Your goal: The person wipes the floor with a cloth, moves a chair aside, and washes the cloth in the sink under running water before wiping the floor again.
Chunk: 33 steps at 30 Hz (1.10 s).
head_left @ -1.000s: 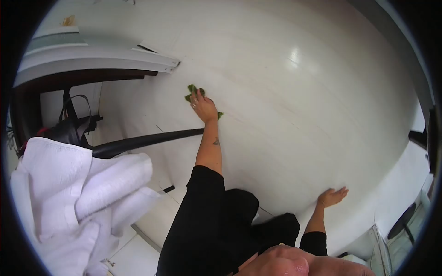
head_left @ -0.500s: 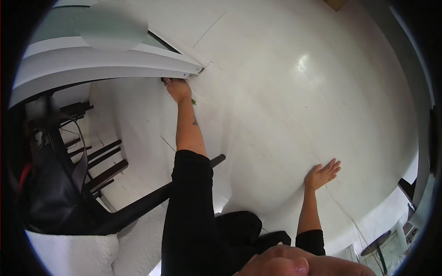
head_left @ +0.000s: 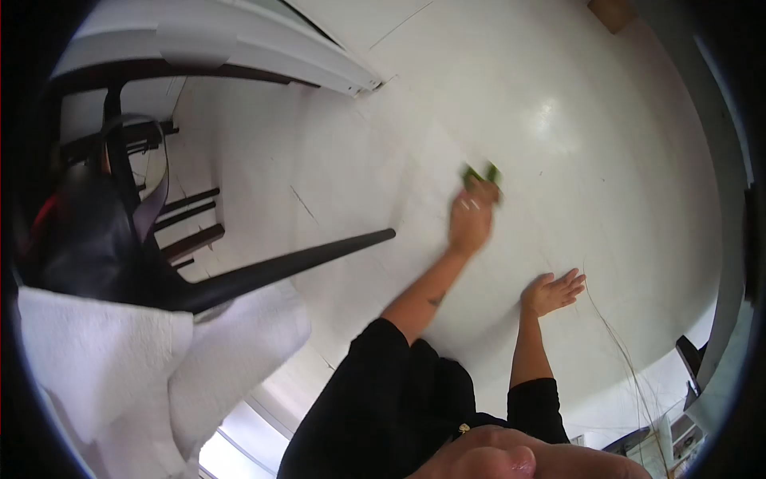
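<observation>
My left hand [head_left: 471,217] is low over the white floor [head_left: 359,168], its fingers closed around a small green thing [head_left: 472,177]. Motion blurs that thing, so its kind cannot be made out; green parts stick out on both sides of the fingertips. Rings show on this hand. To the right, my right hand [head_left: 554,294] has its fingers spread and holds nothing. It is at the floor, but whether the palm presses on it is hard to tell.
A dark chair leg [head_left: 319,259] reaches in from the left, beside a black bag [head_left: 80,239] and white towel-like cloth [head_left: 231,343]. A white frame [head_left: 295,52] stands at upper left. A brown block [head_left: 613,14] is at the top right.
My left hand has moved right and toward me, away from the white frame's corner, and the green thing now shows in its fingers. My right hand stays almost in place. The view has shifted.
</observation>
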{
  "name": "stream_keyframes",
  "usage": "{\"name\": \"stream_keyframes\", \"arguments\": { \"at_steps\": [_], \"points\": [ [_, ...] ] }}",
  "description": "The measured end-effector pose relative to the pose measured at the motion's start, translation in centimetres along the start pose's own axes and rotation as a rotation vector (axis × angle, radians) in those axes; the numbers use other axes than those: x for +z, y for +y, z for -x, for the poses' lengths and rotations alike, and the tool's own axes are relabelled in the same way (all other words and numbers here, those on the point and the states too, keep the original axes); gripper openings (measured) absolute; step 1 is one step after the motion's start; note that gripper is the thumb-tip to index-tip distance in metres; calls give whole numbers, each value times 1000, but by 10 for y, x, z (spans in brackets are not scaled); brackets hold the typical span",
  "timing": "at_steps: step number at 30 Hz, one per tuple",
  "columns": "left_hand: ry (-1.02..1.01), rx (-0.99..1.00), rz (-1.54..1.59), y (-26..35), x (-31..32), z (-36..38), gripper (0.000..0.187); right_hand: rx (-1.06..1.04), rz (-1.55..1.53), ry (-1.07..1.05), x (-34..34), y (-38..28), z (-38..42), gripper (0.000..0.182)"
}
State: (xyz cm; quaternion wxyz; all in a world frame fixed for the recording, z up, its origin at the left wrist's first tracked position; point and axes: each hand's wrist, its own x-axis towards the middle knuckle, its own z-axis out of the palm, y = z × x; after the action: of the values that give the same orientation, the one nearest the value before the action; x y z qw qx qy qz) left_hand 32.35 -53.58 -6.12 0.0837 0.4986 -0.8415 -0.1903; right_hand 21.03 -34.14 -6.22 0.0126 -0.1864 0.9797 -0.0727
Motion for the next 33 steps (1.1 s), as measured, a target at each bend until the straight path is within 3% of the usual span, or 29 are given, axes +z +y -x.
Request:
{"name": "stream_keyframes", "arguments": {
  "at_steps": [1, 3, 5, 7, 8, 9, 10, 11, 12, 13, 14, 17, 19, 26, 27, 28, 29, 30, 31, 32, 33],
  "points": [
    [-9, 238, -20, 19, -6, 34, 49, -13, -2, -3, -1, 0, 1, 63],
    [-117, 304, 156, 19, -11, 97, 49, 26, -8, -21, -5, -5, 1, 62],
    [-203, 202, 148, -8, -41, 146, 44, 13, -4, -29, -5, -4, 1, 61],
    [-98, -15, 146, -65, -49, 198, 48, 16, -1, -30, -4, -2, 2, 60],
    [-167, -215, -18, -100, -50, 221, 52, 8, -11, -6, -3, -2, 2, 60],
    [-84, -359, -47, -132, -61, 244, 57, 0, -18, 17, -3, -2, 2, 60],
    [-24, -437, -300, -164, -69, 260, 59, 5, -17, 18, -2, -1, 3, 60],
    [-25, -704, -202, -187, -86, 258, 57, 2, 2, 23, -1, 1, 3, 60],
    [91, -606, -317, -228, -91, 267, 54, 3, 19, 33, 0, 0, 2, 60],
    [150, -803, -302, -277, -82, 286, 52, 14, 27, 38, -1, 0, 1, 60],
    [289, -705, -485, -307, -91, 286, 49, 7, 5, 38, -3, 0, 1, 59],
    [230, -1197, -400, -388, -129, 269, 46, -16, -21, 74, -2, -1, 2, 58],
    [260, -1261, -380, -432, -152, 250, 46, -51, -24, 92, 3, 3, 4, 58],
    [365, -1224, -343, -554, -204, 135, 46, -143, 0, 125, 11, 11, 4, 57],
    [415, -1288, -331, -563, -203, 109, 45, -147, 9, 110, 10, 10, 5, 57],
    [374, -1039, -368, -586, -205, 91, 44, -132, -7, 105, 8, 7, 5, 56],
    [326, -1047, -364, -614, -200, 56, 44, -117, -27, 105, 9, 5, 5, 55],
    [333, -805, -636, -620, -186, 24, 38, -131, -4, 112, 11, 9, 3, 53],
    [512, -508, -484, -595, -179, -17, 37, -134, 0, 103, 11, 10, 4, 53],
    [512, -266, -815, -571, -161, -50, 39, -143, -16, 112, 11, 9, 3, 53],
    [547, -282, -657, -527, -148, -82, 32, -151, -34, 125, 11, 8, 3, 53]
  ]
}}
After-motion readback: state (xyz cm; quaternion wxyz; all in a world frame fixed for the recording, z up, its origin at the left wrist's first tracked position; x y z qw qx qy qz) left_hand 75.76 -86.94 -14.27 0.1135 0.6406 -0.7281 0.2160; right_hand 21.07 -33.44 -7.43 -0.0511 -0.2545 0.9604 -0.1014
